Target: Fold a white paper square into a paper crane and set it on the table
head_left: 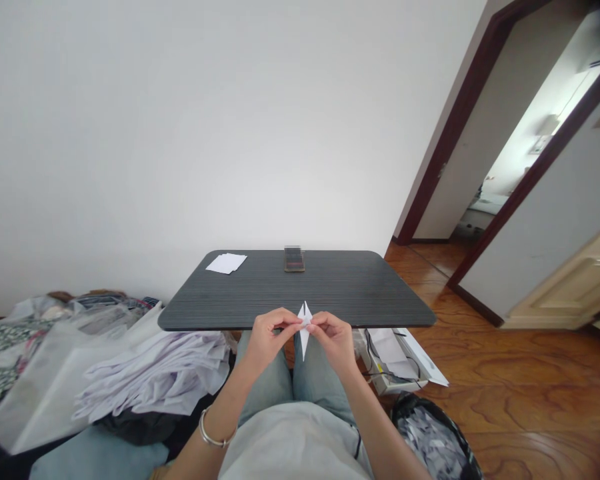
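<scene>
A small folded white paper shape (305, 331), long and pointed at both ends, hangs upright just in front of the near edge of the dark table (300, 293). My left hand (269, 335) pinches its left side and my right hand (334, 337) pinches its right side, fingers closed on it. Both hands hover above my lap. A bracelet sits on my left wrist.
On the table lie a small stack of white paper sheets (227, 263) at the far left and a dark phone-like object (294, 259) at the far middle. White bags and clothes (130, 373) pile on the left. A bin of paper scraps (433, 440) and an open doorway (520, 167) are on the right.
</scene>
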The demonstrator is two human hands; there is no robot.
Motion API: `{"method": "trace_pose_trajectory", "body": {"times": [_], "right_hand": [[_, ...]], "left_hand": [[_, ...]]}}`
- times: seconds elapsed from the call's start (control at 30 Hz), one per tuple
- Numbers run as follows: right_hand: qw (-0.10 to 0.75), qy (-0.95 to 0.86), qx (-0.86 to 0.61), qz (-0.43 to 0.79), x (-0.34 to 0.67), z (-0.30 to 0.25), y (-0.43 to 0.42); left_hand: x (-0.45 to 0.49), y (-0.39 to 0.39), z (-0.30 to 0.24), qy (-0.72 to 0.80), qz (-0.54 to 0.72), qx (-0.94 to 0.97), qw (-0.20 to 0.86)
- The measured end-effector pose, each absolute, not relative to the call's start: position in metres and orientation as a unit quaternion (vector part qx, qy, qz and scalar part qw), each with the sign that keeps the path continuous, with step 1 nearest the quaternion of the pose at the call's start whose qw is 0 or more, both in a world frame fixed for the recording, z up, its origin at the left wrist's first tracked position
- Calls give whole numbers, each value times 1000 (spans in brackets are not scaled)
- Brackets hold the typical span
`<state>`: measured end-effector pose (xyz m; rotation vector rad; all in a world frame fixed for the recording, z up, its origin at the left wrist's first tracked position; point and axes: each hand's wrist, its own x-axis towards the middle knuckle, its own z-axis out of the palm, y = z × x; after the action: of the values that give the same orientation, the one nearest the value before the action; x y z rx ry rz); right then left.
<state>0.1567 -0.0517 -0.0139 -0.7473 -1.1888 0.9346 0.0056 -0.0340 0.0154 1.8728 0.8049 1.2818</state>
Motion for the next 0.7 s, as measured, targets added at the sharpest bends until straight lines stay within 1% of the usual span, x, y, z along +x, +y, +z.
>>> {"method": "trace_pose_trajectory", "body": {"times": [0.27, 0.4, 0.53, 0.7], "right_hand": [[674, -517, -364, 383, 153, -10, -56], [679, -494, -378, 391, 150, -12, -56], [683, -478, -389, 393, 149, -11, -56], [674, -475, -407, 392, 151, -10, -54]], "left_hand": [[19, -39, 5, 322, 551, 685, 351], [25, -40, 2, 338, 562, 663, 362], [28, -41, 1, 348, 573, 620, 407], [29, -41, 3, 356, 563, 560, 493]]}}
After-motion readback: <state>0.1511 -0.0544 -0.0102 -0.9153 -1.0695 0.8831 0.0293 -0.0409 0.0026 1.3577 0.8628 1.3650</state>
